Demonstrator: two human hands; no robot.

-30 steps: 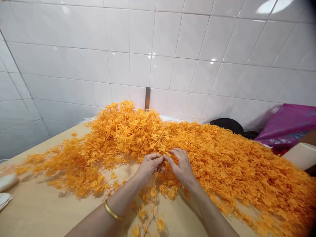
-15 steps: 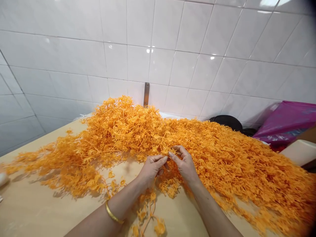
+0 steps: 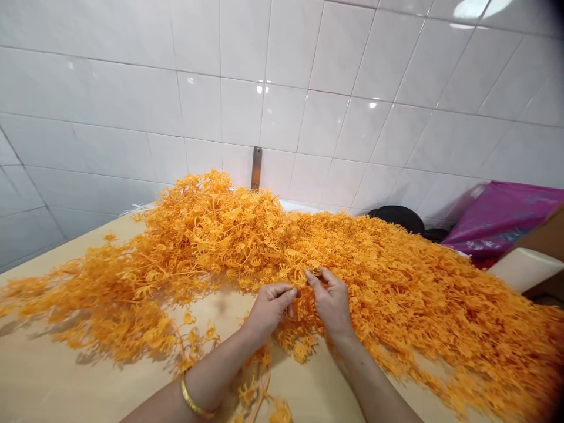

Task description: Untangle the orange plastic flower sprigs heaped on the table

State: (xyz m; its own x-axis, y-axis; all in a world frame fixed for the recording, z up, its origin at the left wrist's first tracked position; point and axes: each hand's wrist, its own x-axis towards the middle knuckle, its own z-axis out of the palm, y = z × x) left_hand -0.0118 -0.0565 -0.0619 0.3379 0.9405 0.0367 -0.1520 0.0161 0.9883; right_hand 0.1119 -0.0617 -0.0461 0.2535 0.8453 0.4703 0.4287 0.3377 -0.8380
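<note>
My left hand (image 3: 271, 308), with a gold bangle (image 3: 192, 399) on its wrist, is closed in a pinch on an orange artificial flower sprig (image 3: 261, 392). The sprig's lower branches hang beneath the forearm, over the table. Just to the right, my right hand (image 3: 331, 301) pinches with thumb and index finger at the sprig's upper end; the exact bit between the fingertips blends into the orange behind. Beyond both hands lies a heap of similar orange sprigs (image 3: 207, 229), joining a broad, dense pile (image 3: 423, 299) on the right.
The beige table (image 3: 57, 382) meets a white tiled wall (image 3: 282, 111) with a metal strip (image 3: 256, 169) on it. Toward the back right are black round discs (image 3: 399, 217), a purple bag (image 3: 506, 214), a cream-coloured block (image 3: 526, 269) and a cardboard box (image 3: 546, 238).
My hands have drawn slightly apart, the right one shifting a little right of the left. The view has turned slightly, and the white items at the left edge have left the picture.
</note>
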